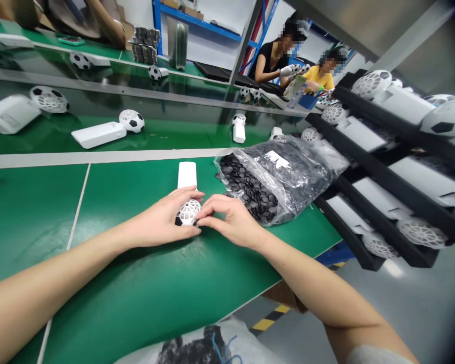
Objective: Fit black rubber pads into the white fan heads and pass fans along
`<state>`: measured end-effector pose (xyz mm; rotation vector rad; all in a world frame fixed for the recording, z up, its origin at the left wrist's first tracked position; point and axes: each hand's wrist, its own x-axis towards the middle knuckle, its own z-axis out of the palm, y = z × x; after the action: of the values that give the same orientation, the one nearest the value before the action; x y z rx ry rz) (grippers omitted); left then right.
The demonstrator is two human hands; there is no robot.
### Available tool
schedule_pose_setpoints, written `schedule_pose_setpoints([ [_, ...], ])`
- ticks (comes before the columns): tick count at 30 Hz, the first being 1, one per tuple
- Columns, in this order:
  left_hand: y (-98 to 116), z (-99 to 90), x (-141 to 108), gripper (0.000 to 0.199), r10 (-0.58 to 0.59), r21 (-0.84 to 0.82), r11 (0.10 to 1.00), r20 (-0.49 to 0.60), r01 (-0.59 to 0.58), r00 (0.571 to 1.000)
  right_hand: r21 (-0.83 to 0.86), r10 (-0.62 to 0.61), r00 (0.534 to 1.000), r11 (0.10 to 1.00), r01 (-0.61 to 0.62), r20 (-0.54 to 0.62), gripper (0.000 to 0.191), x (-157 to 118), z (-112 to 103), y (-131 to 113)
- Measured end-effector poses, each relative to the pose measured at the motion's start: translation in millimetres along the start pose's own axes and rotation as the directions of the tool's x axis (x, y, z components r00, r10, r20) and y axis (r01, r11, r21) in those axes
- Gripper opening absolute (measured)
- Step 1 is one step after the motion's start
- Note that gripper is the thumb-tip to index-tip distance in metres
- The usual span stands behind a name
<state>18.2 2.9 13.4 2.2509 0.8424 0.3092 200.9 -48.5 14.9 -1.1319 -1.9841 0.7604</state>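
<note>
- At the bottom edge, the person's grey clothing (189,349) bears a dark print and blue cords.
- The left hand (161,218) curls round a white lattice ball (189,210), fingers along its far side and thumb along the near side.
- The right hand (231,217) pinches a small black piece (196,222) between thumb and fingertips, against the ball's lower right side.
- The ball sits over the green table (136,288), its white handle (187,174) pointing away from the person.
- Just right of the hands, a clear plastic bag (311,167) lies with its mouth towards them, showing many black pieces (250,189).
- Farther right, a tilted black rack (420,257) carries white units with lattice balls.
- Beyond the table's pale edge strip (136,155), several black-and-white ball units lie on a glossy surface, one (104,134) with its ball to the right.
- On the far side are a grey stack (144,44), a blue shelf (200,20) and a seated person's arm (111,28).
- Farther off, two co-workers, one in black (265,63), one in yellow (324,80), sit near more ball units.
</note>
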Motion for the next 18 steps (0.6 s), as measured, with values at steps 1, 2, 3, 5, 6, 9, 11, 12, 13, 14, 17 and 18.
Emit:
schedule_pose_setpoints([
  [1,0,0.6,0,0.061,0.0,-0.006,1.0,-0.015,0.0,1.0,0.016,0.024,1.0,1.0,-0.023,-0.009,0.005,2,0,1],
  [2,0,1.1,0,0.058,0.002,-0.012,1.0,-0.031,-0.003,1.0,0.038,0.05,0.999,0.998,-0.049,-0.012,0.005,4,0,2],
  [3,0,1.4,0,0.056,0.006,-0.019,1.0,-0.044,-0.007,0.999,0.06,0.074,0.997,0.995,-0.074,0.0,0.006,6,-1,2],
  [5,0,1.9,0,0.055,0.012,-0.034,0.999,-0.049,-0.014,0.999,0.088,0.107,0.992,0.99,-0.113,0.063,0.008,9,-4,1],
  [6,0,2.0,0,0.056,0.011,-0.044,0.999,-0.046,-0.013,0.999,0.089,0.112,0.989,0.989,-0.121,0.1,0.009,11,-5,1],
  [9,0,1.4,0,0.053,0.008,-0.072,0.997,-0.037,-0.01,0.999,0.089,0.129,0.981,0.986,-0.143,0.145,0.01,16,-5,0],
  [11,-1,0.2,1,0.049,0.015,-0.085,0.996,-0.029,-0.018,0.999,0.109,0.16,0.978,0.979,-0.175,0.13,0.012,16,-4,2],
  [12,-1,-0.5,1,0.047,0.023,-0.092,0.995,-0.02,-0.025,1.0,0.118,0.175,0.976,0.975,-0.19,0.129,0.013,15,-4,4],
  [13,-2,-1.1,0,0.046,0.031,-0.1,0.994,-0.008,-0.032,0.999,0.114,0.184,0.974,0.973,-0.199,0.129,0.013,14,-6,6],
  [14,-2,-1.4,0,0.045,0.036,-0.105,0.994,0.002,-0.035,0.999,0.082,0.193,0.974,0.976,-0.203,0.119,0.013,12,-8,9],
  [17,-4,0.6,0,0.046,0.057,-0.089,0.994,-0.001,-0.057,0.998,-0.218,0.24,0.971,0.947,-0.234,0.002,0.009,4,-24,18],
  [18,-4,2.2,0,0.046,0.06,-0.074,0.995,-0.021,-0.062,0.998,-0.352,0.261,0.965,0.9,-0.258,-0.038,0.007,1,-31,21],
])
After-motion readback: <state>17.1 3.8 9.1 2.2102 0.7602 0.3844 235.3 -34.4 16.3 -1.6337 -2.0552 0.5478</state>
